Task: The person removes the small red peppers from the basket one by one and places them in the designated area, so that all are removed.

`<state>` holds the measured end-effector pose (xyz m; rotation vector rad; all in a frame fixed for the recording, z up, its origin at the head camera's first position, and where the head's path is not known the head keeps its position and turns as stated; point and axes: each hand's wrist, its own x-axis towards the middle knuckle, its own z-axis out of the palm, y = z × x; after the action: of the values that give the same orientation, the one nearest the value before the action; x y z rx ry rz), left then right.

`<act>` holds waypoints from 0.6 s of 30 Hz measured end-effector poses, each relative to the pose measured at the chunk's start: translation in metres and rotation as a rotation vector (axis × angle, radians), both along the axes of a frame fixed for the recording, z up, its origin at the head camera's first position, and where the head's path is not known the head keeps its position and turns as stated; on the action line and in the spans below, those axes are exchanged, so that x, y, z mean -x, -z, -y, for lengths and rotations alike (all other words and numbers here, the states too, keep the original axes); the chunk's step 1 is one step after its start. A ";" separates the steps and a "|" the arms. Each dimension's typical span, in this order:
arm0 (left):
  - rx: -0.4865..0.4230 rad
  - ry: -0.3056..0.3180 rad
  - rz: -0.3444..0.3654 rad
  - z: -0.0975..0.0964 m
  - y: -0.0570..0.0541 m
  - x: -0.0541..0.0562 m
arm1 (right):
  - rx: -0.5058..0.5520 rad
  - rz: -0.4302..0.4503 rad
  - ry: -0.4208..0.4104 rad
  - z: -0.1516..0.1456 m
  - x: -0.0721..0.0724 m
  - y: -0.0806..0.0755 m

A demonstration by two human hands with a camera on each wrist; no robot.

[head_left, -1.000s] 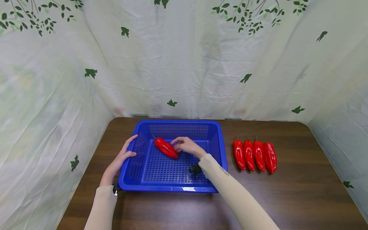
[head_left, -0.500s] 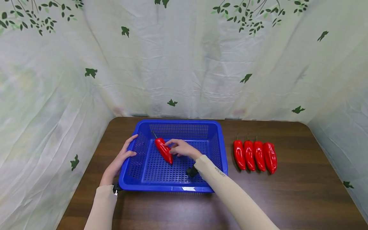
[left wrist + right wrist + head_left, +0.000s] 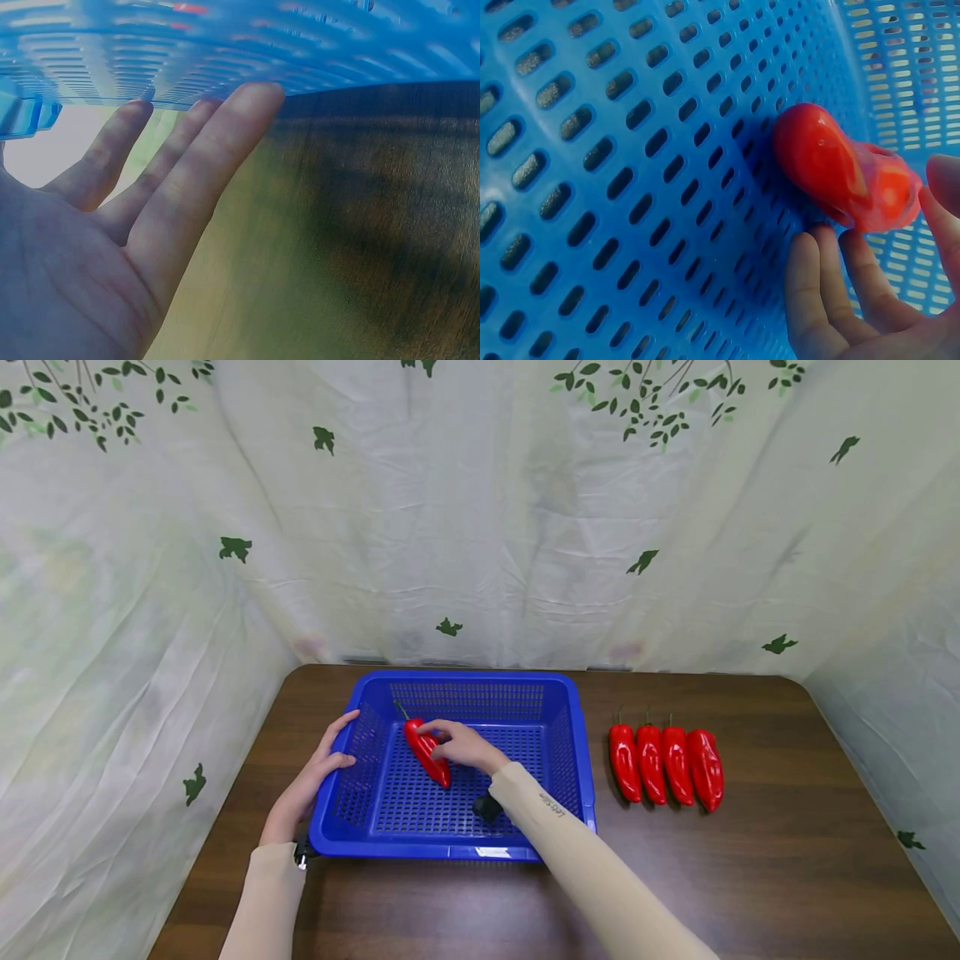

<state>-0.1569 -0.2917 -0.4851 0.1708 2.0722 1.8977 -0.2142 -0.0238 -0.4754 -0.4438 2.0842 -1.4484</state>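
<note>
A glossy red chili pepper (image 3: 422, 745) with a thin green stem lies slantwise in the left half of a blue perforated basket (image 3: 517, 850). My right hand (image 3: 461, 746) reaches in from the right, its index finger over the pepper's upper side. In the right wrist view, fairly straight fingers (image 3: 870, 281) stand right at the side of the red pepper (image 3: 817, 150). My left hand (image 3: 307, 781) holds the basket's left rim, with thumb and index finger over the edge. The left wrist view shows the other fingers (image 3: 202, 169) extended against the outer wall.
Several more red peppers (image 3: 663, 764) lie side by side on the brown wooden table (image 3: 810, 827), right of the basket. A pale curtain (image 3: 495, 527) with leaf prints surrounds the table's back and sides. A black wrist camera (image 3: 487, 808) hangs under my right wrist.
My right hand has moved left across the basket. The pepper has swung from a flatter slant to a steeper one, its tip shifting left and nearer to me. My left hand stays put.
</note>
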 end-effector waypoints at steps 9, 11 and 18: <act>-0.007 0.003 0.001 0.001 0.000 -0.001 | -0.028 -0.036 -0.026 0.006 0.002 0.002; -0.010 0.004 0.002 0.001 0.000 -0.001 | -0.032 -0.036 -0.034 0.007 0.003 0.003; -0.012 0.003 0.005 0.001 -0.001 -0.001 | -0.084 -0.105 -0.089 0.010 0.006 0.005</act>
<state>-0.1557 -0.2922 -0.4842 0.1717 2.0573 1.9072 -0.2198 -0.0339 -0.4802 -0.5825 2.1699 -1.3067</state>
